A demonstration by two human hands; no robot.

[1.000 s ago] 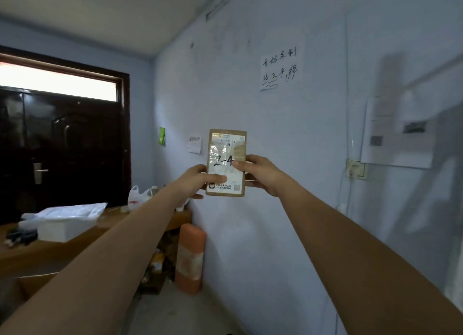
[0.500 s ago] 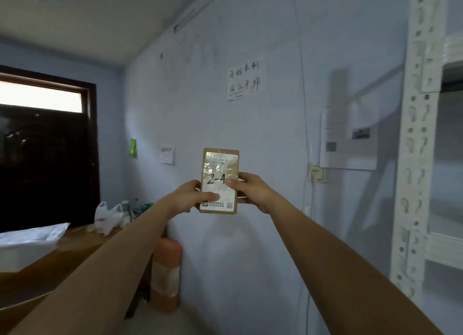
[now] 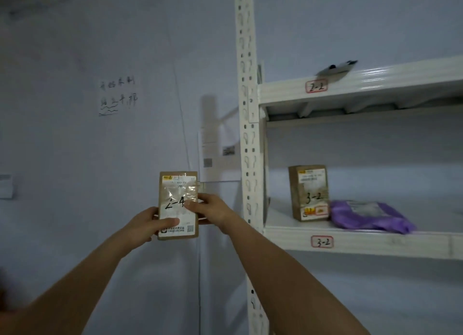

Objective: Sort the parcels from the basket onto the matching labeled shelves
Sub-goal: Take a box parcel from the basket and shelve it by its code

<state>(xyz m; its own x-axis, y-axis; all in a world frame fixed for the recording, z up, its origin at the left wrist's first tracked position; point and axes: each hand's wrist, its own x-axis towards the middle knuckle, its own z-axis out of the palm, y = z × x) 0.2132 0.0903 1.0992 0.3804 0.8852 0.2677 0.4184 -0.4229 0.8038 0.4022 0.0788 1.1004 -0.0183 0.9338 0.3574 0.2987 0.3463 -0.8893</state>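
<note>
- The parcel (image 3: 178,205), a small brown box with "2-4" handwritten on its white label, is held up in the air to the left of the rack post (image 3: 246,134), in front of the bare wall and touching no shelf.
- Left hand (image 3: 147,224) grips the parcel's lower left edge, its thumb pressed flat across the label's lower part; right hand (image 3: 213,210) pinches the right edge at mid-height, its thumb lying just beside the written number.
- Risk of mis-shelving: the only tags readable right of the post are "2-2" (image 3: 316,86) and "3-2" (image 3: 322,242). Neither matches "2-4", so setting the parcel on either would be a sorting error. The matching shelf is not in view.
- Risk of misreading: the tape over the label glares and the right thumb crowds the digit, so the "4" could be taken for another figure.
- Risk of a drop looks low, since both hands hold opposite edges; it would rise if one hand lets go while the parcel hangs clear of any shelf.
- On the "3-2" shelf, right of the post, stand a brown box (image 3: 309,193) marked "3-2" and a purple bag (image 3: 370,217) touching it; a careless reach could knock them.
- The parcel stands upright: its long axis runs vertically, label facing the person, text right way up, top edge towards the ceiling.
</note>
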